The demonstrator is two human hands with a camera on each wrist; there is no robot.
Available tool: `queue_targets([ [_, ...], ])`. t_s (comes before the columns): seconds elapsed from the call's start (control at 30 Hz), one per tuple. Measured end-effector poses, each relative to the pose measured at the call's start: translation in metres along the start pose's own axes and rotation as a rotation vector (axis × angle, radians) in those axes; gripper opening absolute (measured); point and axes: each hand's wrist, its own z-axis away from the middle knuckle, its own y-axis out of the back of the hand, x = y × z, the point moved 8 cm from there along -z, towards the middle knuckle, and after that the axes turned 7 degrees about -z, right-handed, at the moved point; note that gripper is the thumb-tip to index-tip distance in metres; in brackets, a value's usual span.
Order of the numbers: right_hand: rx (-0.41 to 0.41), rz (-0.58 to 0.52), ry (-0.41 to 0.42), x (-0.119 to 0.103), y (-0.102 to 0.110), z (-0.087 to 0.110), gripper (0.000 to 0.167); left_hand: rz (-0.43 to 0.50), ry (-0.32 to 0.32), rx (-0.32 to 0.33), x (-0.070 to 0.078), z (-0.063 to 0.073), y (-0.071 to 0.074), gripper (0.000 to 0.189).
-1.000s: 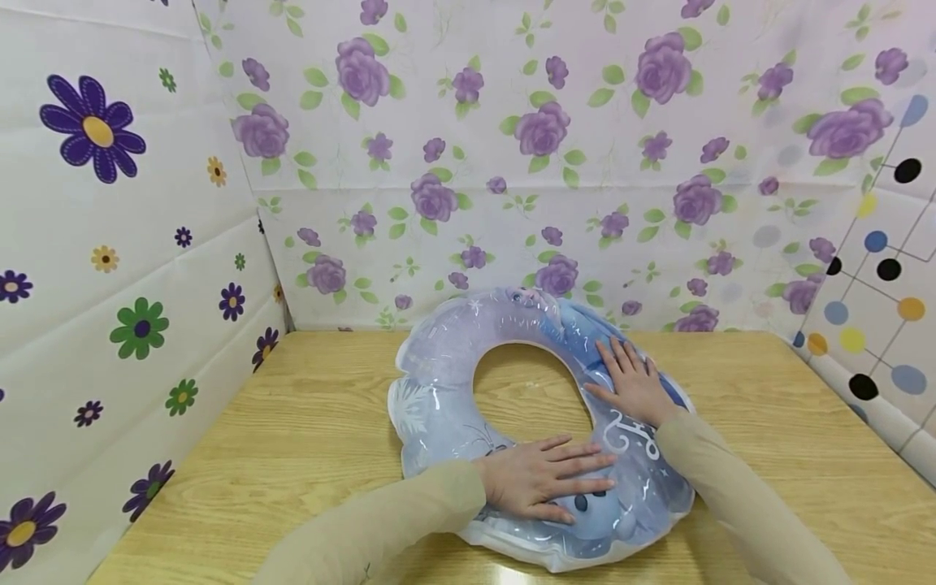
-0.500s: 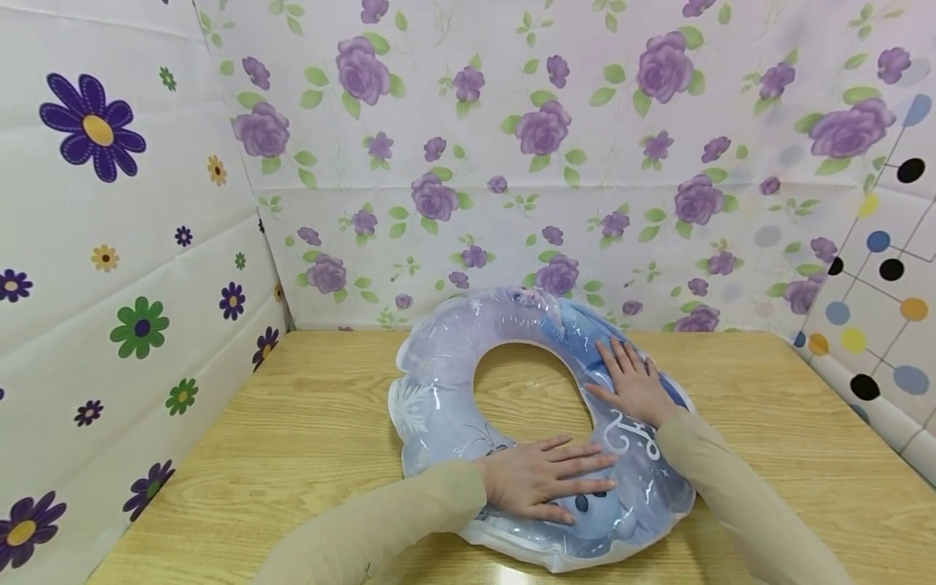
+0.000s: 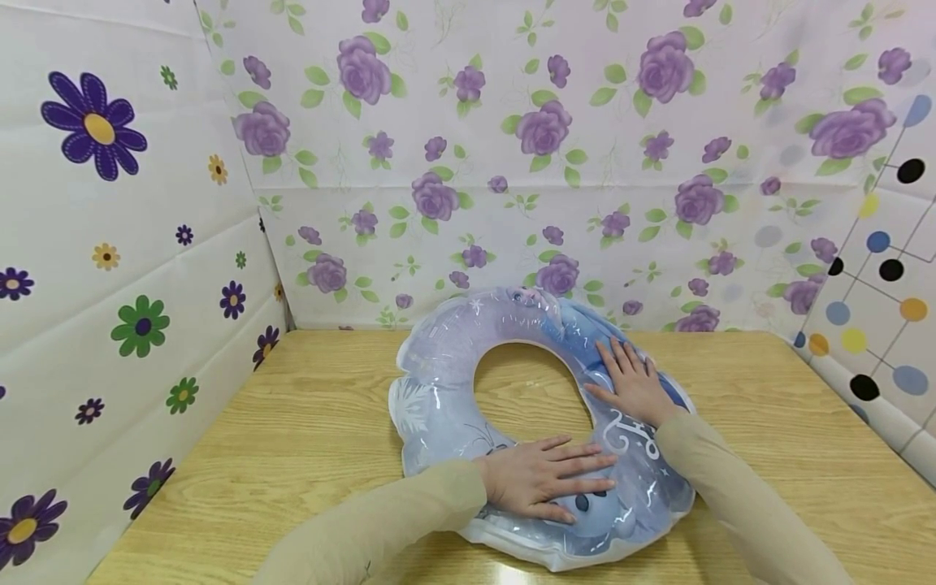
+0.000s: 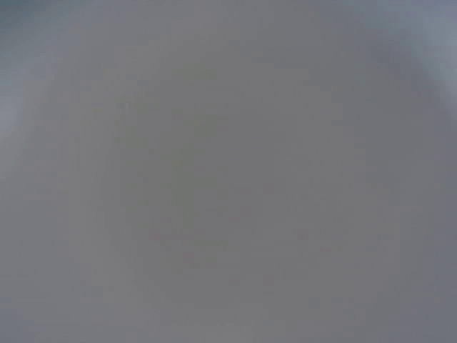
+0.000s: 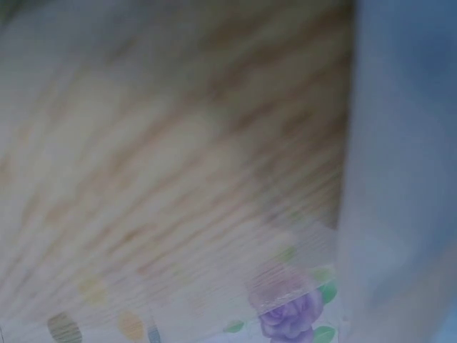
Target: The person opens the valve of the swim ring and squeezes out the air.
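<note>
Swim ring [image 3: 439,390] lies flat mid-counter [image 3: 292,439], toward the back edge, long axis running front-right to back-left. Left hand [image 3: 544,486] lies flat, fingers straight, pressing the near arc; right hand [image 3: 632,382] likewise on the right arc. Neither grips anything.
</note>
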Motion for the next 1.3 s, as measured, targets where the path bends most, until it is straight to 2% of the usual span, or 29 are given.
queue_targets([
  [1.3,-0.033,0.013,-0.010,-0.0054,-0.0009,0.0001,0.086,0.018,-0.006,0.000,0.0000,0.0000,-0.0005,0.070],
])
